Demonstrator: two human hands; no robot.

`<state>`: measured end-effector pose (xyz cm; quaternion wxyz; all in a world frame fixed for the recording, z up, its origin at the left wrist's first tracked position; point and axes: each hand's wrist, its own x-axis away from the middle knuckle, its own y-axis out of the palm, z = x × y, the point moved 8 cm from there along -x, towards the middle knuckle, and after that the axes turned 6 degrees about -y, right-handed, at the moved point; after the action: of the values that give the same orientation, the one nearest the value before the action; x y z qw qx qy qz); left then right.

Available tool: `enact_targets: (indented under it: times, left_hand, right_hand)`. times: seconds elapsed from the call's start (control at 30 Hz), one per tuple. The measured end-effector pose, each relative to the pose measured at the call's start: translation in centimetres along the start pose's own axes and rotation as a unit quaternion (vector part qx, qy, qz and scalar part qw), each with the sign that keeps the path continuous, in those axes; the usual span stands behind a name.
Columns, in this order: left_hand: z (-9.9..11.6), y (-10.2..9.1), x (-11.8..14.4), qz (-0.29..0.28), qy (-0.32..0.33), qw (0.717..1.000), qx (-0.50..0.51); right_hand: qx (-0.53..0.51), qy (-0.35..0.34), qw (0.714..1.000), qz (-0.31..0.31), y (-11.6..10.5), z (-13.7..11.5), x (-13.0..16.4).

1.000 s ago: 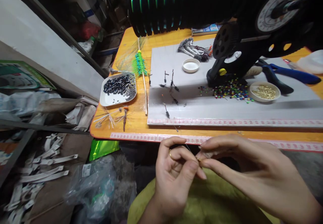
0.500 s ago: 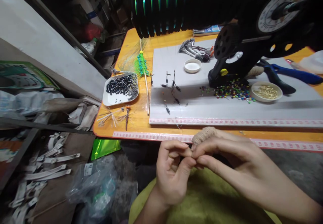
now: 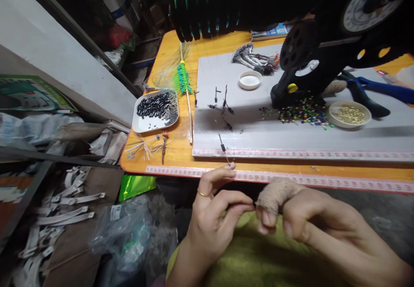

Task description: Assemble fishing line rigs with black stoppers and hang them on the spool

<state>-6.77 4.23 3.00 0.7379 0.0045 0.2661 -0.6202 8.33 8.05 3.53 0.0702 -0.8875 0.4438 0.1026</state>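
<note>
For work this small, we would judge it best to brace both wrists above the olive-green cloth over the lap, to pinch lightly, and to let bare skin do the feeling, since the rough beige wrapping on one finger of our right hand probably dulls touch; that hand is loosely curled, and we cannot tell whether it holds anything; our left hand, with a thin gold-coloured ring, has thumb and forefinger drawn to a narrow pinch just beside the wrapped finger, and whatever may sit there is too small to tell; a raised left finger comes close to a slim wire piece with a black bead, which lies slantwise at the front of the board, though contact is unclear.

The pale grey flat board rests on an orange-yellow tabletop; on it we see multicoloured round-headed pins, a white round dish of gold-coloured bits, and blue-handled pliers beside a black metal stand; a white tray of black tubular beads sits to the left; beyond, white strap-like strips and a clear plastic bag lie below table height.
</note>
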Motion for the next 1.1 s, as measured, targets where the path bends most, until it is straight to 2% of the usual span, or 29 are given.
enact_targets:
  times: [0.1, 0.23, 0.3, 0.43, 0.5, 0.63, 0.73, 0.83, 0.93, 1.0, 1.03, 1.1]
  left_hand:
    - [-0.1, -0.4, 0.1, 0.021, -0.013, 1.0, -0.004]
    - [-0.2, 0.1, 0.0, -0.001, -0.057, 0.996, 0.068]
    - [-0.7, 0.1, 0.2, 0.01, -0.102, 0.987, 0.124]
    - [-2.0, 0.7, 0.9, 0.017, -0.18, 0.952, 0.246]
    - [-2.2, 0.9, 1.1, 0.013, -0.183, 0.945, 0.269]
    - [-2.3, 0.9, 1.3, 0.006, -0.17, 0.952, 0.253]
    - [-1.9, 0.5, 0.9, -0.023, -0.14, 0.969, 0.201]
    - [0.0, 0.3, -0.4, -0.109, -0.041, 0.988, 0.1]
    - [2.2, 0.9, -1.4, -0.236, 0.066, 0.969, -0.018]
    - [2.7, 1.4, -1.7, -0.287, 0.112, 0.948, -0.081]
    - [2.9, 1.6, -1.8, -0.291, 0.13, 0.943, -0.094]
    - [2.9, 1.6, -2.1, -0.255, 0.154, 0.953, -0.061]
  right_hand:
    - [0.039, 0.022, 0.998, 0.043, -0.4, 0.3, -0.3]
    - [0.022, 0.125, 0.988, 0.088, -0.4, 2.0, -0.4]
    - [-0.007, 0.157, 0.984, 0.087, -0.2, 2.6, -0.3]
    - [-0.016, 0.172, 0.983, 0.058, 0.2, 2.9, -0.2]
    - [-0.011, 0.173, 0.984, 0.051, 0.2, 2.8, -0.1]
    - [-0.009, 0.177, 0.983, 0.046, 0.2, 2.8, -0.1]
    - [-0.024, 0.188, 0.981, 0.033, 0.3, 3.1, -0.2]
    - [-0.027, 0.201, 0.979, -0.01, 0.4, 3.4, -0.5]
    - [-0.006, 0.201, 0.978, -0.058, 0.4, 3.5, -1.0]
    - [0.011, 0.191, 0.979, -0.067, 0.3, 3.4, -1.4]
    - [0.015, 0.185, 0.98, -0.064, 0.1, 3.3, -1.6]
    - [0.021, 0.171, 0.984, -0.048, -0.1, 3.2, -1.8]
